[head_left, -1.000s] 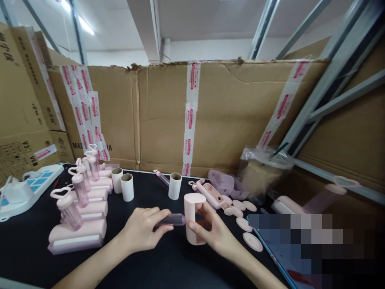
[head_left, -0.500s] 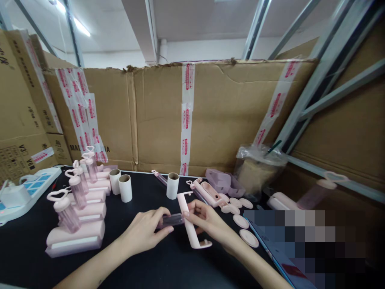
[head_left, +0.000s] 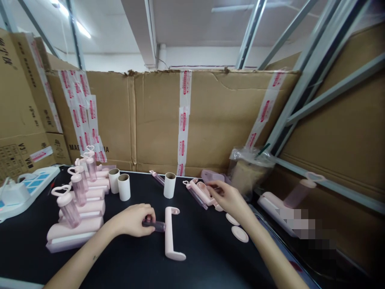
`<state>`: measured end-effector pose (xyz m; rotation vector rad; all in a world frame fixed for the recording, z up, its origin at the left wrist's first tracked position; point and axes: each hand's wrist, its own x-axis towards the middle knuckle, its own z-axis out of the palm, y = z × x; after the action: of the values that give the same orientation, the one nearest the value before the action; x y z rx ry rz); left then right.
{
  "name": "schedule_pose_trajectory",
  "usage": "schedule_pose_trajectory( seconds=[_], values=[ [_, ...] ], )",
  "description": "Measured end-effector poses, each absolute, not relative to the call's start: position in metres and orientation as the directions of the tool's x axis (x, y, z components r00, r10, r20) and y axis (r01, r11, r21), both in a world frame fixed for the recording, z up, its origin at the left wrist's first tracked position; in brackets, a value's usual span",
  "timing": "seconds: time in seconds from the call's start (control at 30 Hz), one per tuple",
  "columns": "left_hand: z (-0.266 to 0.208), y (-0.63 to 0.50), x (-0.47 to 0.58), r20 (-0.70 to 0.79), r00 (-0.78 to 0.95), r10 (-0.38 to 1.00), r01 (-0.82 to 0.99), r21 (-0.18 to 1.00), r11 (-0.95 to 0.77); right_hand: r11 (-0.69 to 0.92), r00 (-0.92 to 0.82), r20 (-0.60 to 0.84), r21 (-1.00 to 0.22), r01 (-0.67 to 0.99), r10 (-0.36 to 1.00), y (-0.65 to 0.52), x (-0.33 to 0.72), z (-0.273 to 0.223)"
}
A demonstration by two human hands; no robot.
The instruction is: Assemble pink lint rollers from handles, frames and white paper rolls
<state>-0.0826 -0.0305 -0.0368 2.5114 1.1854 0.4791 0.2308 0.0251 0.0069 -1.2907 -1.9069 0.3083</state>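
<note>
My left hand [head_left: 136, 220] is closed round a translucent purple tube handle [head_left: 159, 226], low over the black table. At the handle's right end stands a pink U-shaped frame [head_left: 169, 237], its two end arms pointing right. My right hand [head_left: 230, 196] reaches to the back right, fingers bent and slightly apart over a pink part with a round-ended recess [head_left: 202, 193]. Whether its fingertips touch that part is hard to see. Beside it lies a slim translucent tube with a heart-shaped loop [head_left: 195, 195]. Pink discs [head_left: 240, 234] lie below my right wrist.
Several pink roller units [head_left: 75, 228] with heart-loop handles line the left. White cardboard-core rolls [head_left: 124, 188] stand upright, another roll [head_left: 170, 186] near the middle. A power strip [head_left: 45, 180] is far left, a bagged drink cup [head_left: 248, 172] back right. A cardboard wall [head_left: 156, 120] closes the back.
My right hand has let go of the pink frame and moved right and away to the pink parts. My left hand has shifted slightly left with the handle, and the frame has moved left and turned.
</note>
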Motion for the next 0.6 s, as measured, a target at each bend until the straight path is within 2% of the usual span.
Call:
schedule_pose_trajectory(
  seconds=[0.13,0.3,0.5,0.6],
  values=[
    [-0.033,-0.033,-0.080,0.218,0.568,0.794,0.707,0.364,-0.606,0.569,-0.312,0.504,-0.511,0.644,0.805,0.033,0.189,0.003],
    [-0.032,-0.030,-0.075,0.453,0.451,0.769,0.746,0.281,-0.603,0.634,-0.393,0.519,-0.453,0.626,0.759,0.051,0.138,0.000],
    [-0.039,-0.031,-0.067,0.657,0.358,0.664,0.716,0.263,-0.647,0.632,-0.366,0.535,-0.487,0.604,0.762,0.035,0.135,0.000],
    [-0.040,-0.034,-0.062,0.711,0.327,0.623,0.694,0.267,-0.669,0.667,-0.415,0.523,-0.566,0.485,0.745,0.005,0.142,0.000]
  ],
)
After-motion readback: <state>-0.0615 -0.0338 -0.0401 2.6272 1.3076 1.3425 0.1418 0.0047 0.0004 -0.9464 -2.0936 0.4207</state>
